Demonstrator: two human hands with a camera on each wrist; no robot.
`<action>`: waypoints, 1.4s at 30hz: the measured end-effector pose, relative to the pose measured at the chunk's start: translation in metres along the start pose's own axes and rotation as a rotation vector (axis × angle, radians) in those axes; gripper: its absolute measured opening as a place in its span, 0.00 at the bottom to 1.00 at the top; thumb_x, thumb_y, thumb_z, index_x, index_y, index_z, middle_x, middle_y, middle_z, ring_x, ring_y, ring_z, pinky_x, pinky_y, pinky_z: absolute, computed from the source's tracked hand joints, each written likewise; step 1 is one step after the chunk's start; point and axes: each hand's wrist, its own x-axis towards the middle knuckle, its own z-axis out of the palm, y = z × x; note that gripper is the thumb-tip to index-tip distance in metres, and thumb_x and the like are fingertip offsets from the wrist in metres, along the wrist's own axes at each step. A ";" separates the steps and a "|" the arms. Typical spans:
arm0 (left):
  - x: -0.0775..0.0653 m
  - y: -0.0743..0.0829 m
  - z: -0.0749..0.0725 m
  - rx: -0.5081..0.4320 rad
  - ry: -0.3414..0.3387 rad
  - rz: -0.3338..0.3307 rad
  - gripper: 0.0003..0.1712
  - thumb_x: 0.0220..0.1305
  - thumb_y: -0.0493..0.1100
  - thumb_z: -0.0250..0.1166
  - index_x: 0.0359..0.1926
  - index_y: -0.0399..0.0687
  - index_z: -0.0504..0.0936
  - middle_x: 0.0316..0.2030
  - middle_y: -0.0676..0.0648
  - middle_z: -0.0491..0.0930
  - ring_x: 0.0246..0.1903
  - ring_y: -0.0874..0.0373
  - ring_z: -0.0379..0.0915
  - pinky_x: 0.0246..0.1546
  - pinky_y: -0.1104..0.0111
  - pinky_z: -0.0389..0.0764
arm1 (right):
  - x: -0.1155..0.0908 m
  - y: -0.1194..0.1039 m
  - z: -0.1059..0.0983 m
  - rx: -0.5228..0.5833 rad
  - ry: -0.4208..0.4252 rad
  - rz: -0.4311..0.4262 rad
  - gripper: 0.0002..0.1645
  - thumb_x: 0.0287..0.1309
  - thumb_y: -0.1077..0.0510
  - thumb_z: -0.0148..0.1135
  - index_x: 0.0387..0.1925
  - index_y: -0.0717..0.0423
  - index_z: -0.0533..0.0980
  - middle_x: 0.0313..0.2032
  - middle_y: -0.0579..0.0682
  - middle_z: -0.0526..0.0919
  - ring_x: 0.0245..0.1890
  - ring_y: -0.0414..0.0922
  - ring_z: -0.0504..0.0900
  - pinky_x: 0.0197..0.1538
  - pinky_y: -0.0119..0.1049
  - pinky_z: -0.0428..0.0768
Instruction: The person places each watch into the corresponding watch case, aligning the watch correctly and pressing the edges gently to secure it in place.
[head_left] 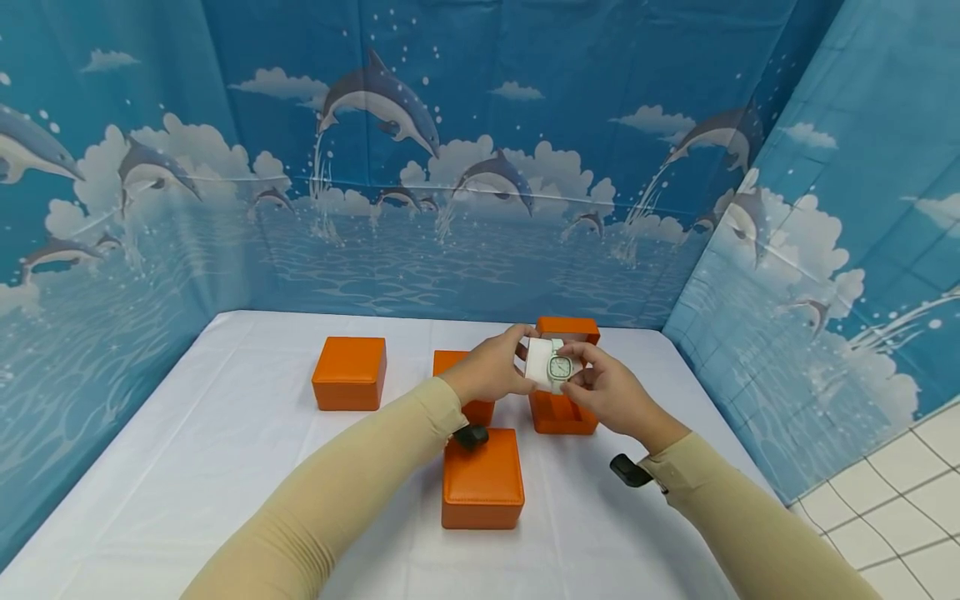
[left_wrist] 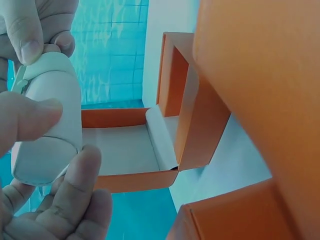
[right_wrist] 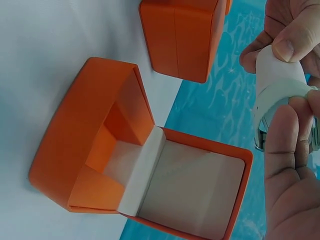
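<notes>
A pale green wristwatch (head_left: pixel 560 367) with a square-looking face is held up over an open orange box (head_left: pixel 566 423). Its strap (right_wrist: pixel 280 94) loops round one end of a white watch cushion (head_left: pixel 536 360). My left hand (head_left: pixel 491 367) grips the cushion's other end, thumb on one side and fingers opposite. With thumb and fingers, my right hand (head_left: pixel 615 396) pinches the watch at its right side. Below both hands, the box's lid (right_wrist: pixel 197 185) is tipped back, showing a pale lining, and no watch shows in its base (right_wrist: pixel 85 135).
Closed orange boxes stand on the white-covered table (head_left: pixel 247 467): one at the left (head_left: pixel 349 372), one partly behind my left forearm (head_left: pixel 450 360), and one in front (head_left: pixel 482 483). A dolphin-print curtain (head_left: pixel 480 250) hangs behind the table.
</notes>
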 end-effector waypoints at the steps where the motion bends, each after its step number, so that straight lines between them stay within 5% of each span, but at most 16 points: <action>1: 0.000 0.000 0.000 -0.002 -0.001 -0.001 0.45 0.64 0.38 0.76 0.75 0.56 0.61 0.56 0.47 0.78 0.41 0.58 0.83 0.44 0.66 0.86 | 0.000 0.000 0.000 0.002 0.001 -0.004 0.30 0.71 0.68 0.63 0.71 0.60 0.67 0.73 0.64 0.66 0.41 0.50 0.80 0.43 0.29 0.84; 9: 0.000 -0.002 -0.001 -0.025 0.005 0.000 0.47 0.64 0.38 0.76 0.77 0.57 0.61 0.57 0.46 0.78 0.42 0.58 0.84 0.45 0.66 0.87 | -0.001 -0.002 0.001 -0.015 0.001 0.002 0.31 0.71 0.66 0.63 0.71 0.58 0.65 0.48 0.63 0.80 0.39 0.51 0.79 0.38 0.31 0.83; 26: 0.003 -0.005 -0.004 -0.027 0.046 -0.010 0.45 0.61 0.41 0.78 0.74 0.58 0.66 0.53 0.49 0.79 0.44 0.54 0.79 0.40 0.65 0.82 | 0.001 -0.003 0.007 -0.077 0.044 -0.119 0.31 0.68 0.71 0.63 0.69 0.62 0.66 0.64 0.63 0.73 0.40 0.52 0.76 0.35 0.33 0.82; 34: 0.001 -0.002 -0.007 -0.071 0.044 -0.002 0.47 0.61 0.38 0.77 0.77 0.55 0.63 0.56 0.47 0.78 0.43 0.56 0.83 0.41 0.64 0.86 | 0.000 -0.005 0.005 -0.004 0.053 -0.117 0.33 0.70 0.71 0.61 0.72 0.63 0.62 0.58 0.64 0.73 0.40 0.50 0.75 0.35 0.31 0.79; 42: 0.001 -0.005 -0.005 -0.055 0.049 0.009 0.46 0.64 0.37 0.75 0.77 0.56 0.61 0.56 0.47 0.77 0.43 0.56 0.83 0.41 0.64 0.87 | 0.002 -0.006 0.007 -0.072 0.080 -0.105 0.33 0.70 0.69 0.64 0.72 0.61 0.64 0.54 0.61 0.78 0.45 0.50 0.80 0.46 0.28 0.81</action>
